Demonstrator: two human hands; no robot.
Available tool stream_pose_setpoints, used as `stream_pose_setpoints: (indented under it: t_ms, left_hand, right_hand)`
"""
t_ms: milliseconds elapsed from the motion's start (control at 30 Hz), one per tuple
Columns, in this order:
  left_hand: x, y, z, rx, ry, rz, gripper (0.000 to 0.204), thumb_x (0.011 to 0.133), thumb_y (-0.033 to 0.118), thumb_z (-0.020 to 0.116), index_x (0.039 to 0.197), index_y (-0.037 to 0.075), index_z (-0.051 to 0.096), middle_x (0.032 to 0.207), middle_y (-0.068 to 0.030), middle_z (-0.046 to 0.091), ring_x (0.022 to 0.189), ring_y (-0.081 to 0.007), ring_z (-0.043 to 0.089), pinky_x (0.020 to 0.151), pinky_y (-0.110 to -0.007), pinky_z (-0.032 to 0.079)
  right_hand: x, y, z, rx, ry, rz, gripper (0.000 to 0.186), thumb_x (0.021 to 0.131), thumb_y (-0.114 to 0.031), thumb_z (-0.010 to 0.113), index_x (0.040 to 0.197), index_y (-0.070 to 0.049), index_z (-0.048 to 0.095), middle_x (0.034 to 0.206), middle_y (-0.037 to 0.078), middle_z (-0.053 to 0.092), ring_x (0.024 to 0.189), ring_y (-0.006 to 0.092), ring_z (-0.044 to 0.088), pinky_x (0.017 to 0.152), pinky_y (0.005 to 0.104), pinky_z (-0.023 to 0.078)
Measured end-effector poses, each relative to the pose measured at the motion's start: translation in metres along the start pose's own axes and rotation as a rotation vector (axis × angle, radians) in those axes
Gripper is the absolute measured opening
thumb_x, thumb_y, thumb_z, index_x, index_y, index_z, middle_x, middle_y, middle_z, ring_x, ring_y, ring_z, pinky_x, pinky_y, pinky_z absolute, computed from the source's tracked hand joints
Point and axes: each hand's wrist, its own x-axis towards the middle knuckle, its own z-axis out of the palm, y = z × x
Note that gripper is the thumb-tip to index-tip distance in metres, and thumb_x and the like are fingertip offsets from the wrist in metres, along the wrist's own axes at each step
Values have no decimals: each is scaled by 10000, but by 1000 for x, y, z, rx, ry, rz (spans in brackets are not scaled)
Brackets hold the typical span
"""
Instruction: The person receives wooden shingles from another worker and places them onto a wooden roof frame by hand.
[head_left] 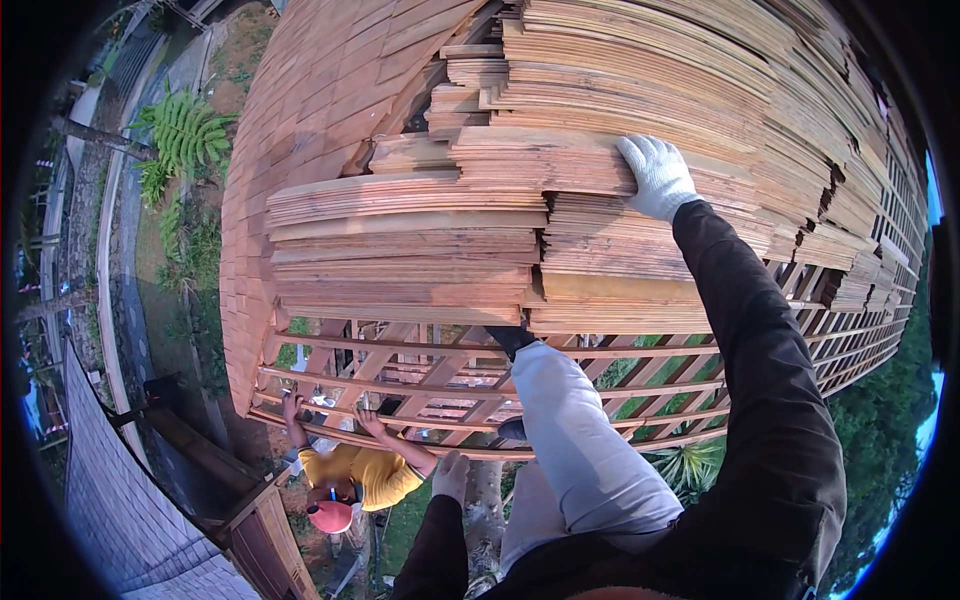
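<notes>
My right hand (655, 178), in a white knit glove, rests on the stacked wooden shingles (520, 155) at upper centre, fingers apart and slightly bent on their surface. My left hand (450, 478), in a pale glove at lower centre, is at the lowest roof batten (512, 453), fingers closed round it. My leg in pale trousers (585, 440) reaches up to the battens, with the dark shoe partly under the shingle stacks.
A person in yellow (385, 485) with a red cap (330, 515) is below the roof edge, hands on the battens. A laid shingle slope (300, 80) rises at left. Open battens (870, 340) continue rightward over greenery. Below left are a grey roof (130, 480) and plants (180, 135).
</notes>
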Motion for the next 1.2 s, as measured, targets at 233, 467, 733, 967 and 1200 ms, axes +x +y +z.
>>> stream_pose_setpoints:
  t_ms: [233,467,733,967,1200]
  left_hand:
    - [11,-9,-6,-42,-6,-13,314,983,257,658,1264,117,650,816,51,581,659,-64,549,539,-230,388]
    - [6,-20,1,-33,3,95,546,968,236,701,1414,-52,570,1301,-147,674,1188,-200,630,1010,-307,488]
    - [-18,-13,6,-113,13,14,520,985,174,674,1433,-55,544,1306,-122,672,1170,-178,632,1020,-303,484]
    - [-7,-71,-13,-88,95,32,512,961,260,704,1359,-47,608,1279,-103,690,1151,-173,639,1011,-306,481]
    - [3,-86,-6,-156,-6,95,575,942,306,729,1373,-52,599,1295,-131,677,1141,-195,639,989,-319,488]
  right_hand:
    - [-23,-10,18,-60,17,6,1095,610,-394,921,1518,-61,407,1536,175,445,1490,358,342,1259,569,189]
    - [-15,-44,-6,-126,-51,20,1216,634,-566,901,1589,-82,326,1625,194,336,1539,388,247,1264,595,131]
    - [-8,-60,11,-81,-2,9,1146,612,-449,919,1571,-132,375,1588,169,388,1488,386,327,1234,573,216]
    - [-9,-74,6,-153,-14,45,1109,635,-456,909,1557,-117,394,1575,156,404,1473,375,342,1233,566,213]
    - [-10,-90,-1,-240,-116,99,1189,652,-443,908,1615,-122,288,1626,163,343,1517,384,284,1249,578,187]
